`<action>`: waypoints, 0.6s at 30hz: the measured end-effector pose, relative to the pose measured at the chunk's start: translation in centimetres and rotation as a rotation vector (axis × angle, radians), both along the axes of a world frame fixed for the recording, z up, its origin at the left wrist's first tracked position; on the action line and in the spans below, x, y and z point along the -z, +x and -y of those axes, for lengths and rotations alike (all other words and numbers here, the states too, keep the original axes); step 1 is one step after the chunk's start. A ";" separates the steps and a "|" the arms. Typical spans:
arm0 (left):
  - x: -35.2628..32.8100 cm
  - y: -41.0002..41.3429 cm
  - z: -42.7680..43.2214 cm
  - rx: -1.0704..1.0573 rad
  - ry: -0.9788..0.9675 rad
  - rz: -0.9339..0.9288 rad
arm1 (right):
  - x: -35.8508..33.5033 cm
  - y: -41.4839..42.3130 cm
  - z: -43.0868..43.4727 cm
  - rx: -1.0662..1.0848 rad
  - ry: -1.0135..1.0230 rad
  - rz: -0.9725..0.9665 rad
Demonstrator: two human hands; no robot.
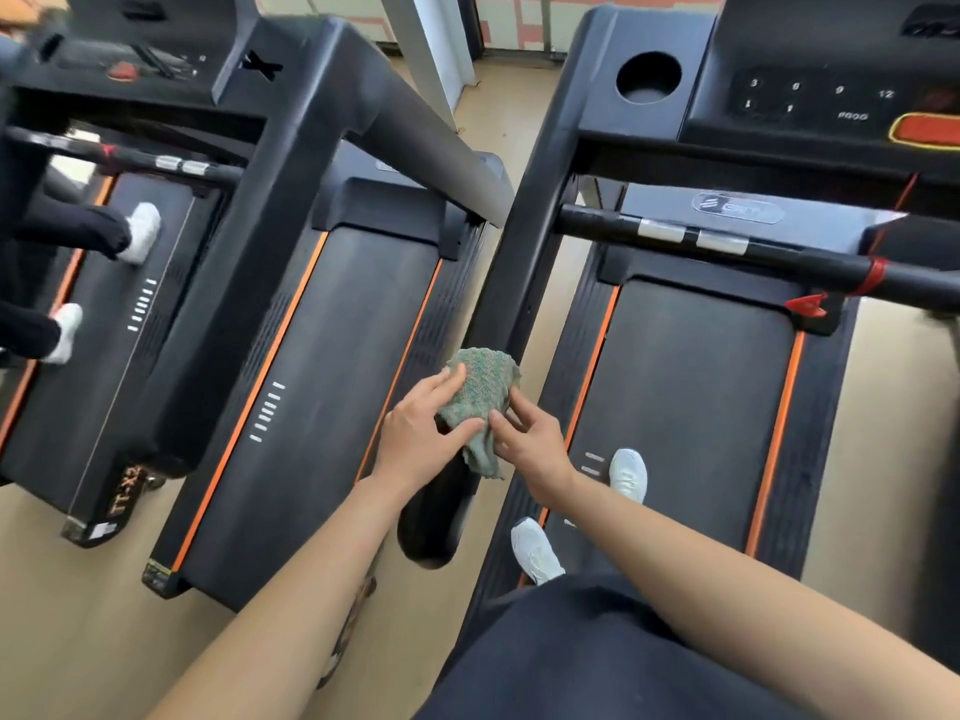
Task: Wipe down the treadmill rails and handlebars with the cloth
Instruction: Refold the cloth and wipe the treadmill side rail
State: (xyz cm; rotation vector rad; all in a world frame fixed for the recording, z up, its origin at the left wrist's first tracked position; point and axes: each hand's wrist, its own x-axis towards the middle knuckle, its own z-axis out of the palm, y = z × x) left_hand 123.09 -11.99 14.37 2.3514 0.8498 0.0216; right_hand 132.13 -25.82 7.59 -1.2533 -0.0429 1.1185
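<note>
Bare forearms (291, 589), left hand (415, 441) and right hand (537, 452) pinching green cloth (480, 392), atop black handrail (434, 522)

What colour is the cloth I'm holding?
The cloth is muted green with a paler speckled weave, shown best in the head view.

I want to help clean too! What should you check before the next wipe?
1. Cloth held: ok, left hand and right hand both grip it.
2. Cloth on the handrail: ok, draped over it.
3. Rail ahead free: ok, nothing lies on it.
4. Footing: ok, both white shoes on the treadmill.
5. Belt stopped: cannot tell.
6. Cloth clean enough: cannot tell.
</note>
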 end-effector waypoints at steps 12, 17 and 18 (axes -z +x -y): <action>1.2 -13.1 3.1 -0.028 -0.167 0.088 | -1.0 -11.1 3.6 -0.048 0.048 -0.032; 2.7 -17.4 6.1 -0.108 -0.050 0.147 | -1.8 -14.1 4.5 -0.069 0.008 -0.052; 2.9 -18.0 6.8 -0.139 -0.003 0.170 | -1.8 -14.5 4.6 -0.082 -0.005 -0.061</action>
